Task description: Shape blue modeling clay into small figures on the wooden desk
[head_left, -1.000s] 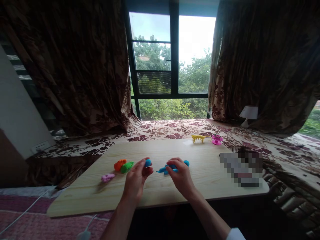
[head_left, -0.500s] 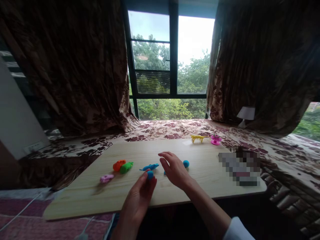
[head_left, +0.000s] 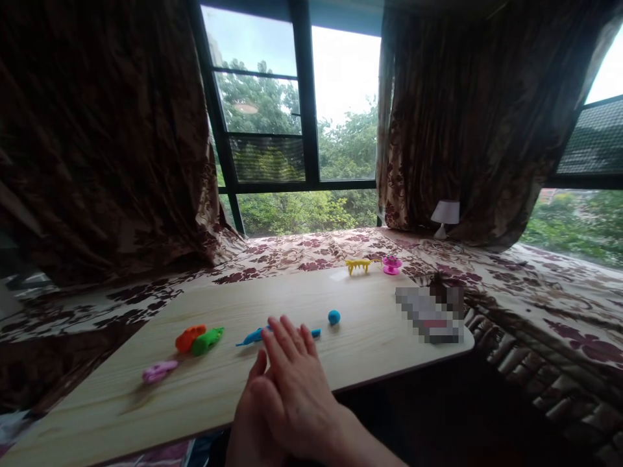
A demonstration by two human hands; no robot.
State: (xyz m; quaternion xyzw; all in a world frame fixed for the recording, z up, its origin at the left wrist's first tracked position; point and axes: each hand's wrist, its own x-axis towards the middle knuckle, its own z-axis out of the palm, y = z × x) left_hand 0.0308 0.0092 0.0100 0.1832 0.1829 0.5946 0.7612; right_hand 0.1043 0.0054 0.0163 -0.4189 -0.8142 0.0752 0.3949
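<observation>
My right hand (head_left: 299, 383) lies flat across my left hand (head_left: 253, 408), palm towards palm, its fingers stretched out. Under it my left hand is largely covered. The small blue ball, likely modelling clay, that it held is hidden between the palms. Just beyond my fingertips lies a long blue piece (head_left: 250, 338) with a pointed end, partly covered by my right hand. To the right of the fingers a thin blue stick (head_left: 316, 333) shows its end. Another blue ball (head_left: 333, 317) rests on the light wooden table (head_left: 370, 337).
Orange (head_left: 189, 338), green (head_left: 207, 341) and pink (head_left: 159, 371) shaped pieces lie on the left. At the far edge stand a yellow legged figure (head_left: 358, 265) and a pink stand (head_left: 391, 265). A pixelated item (head_left: 431, 314) lies on the right.
My right hand has come down onto my left hand, covering the blue ball it held. The view has turned to the right, so the table's things appear further left.
</observation>
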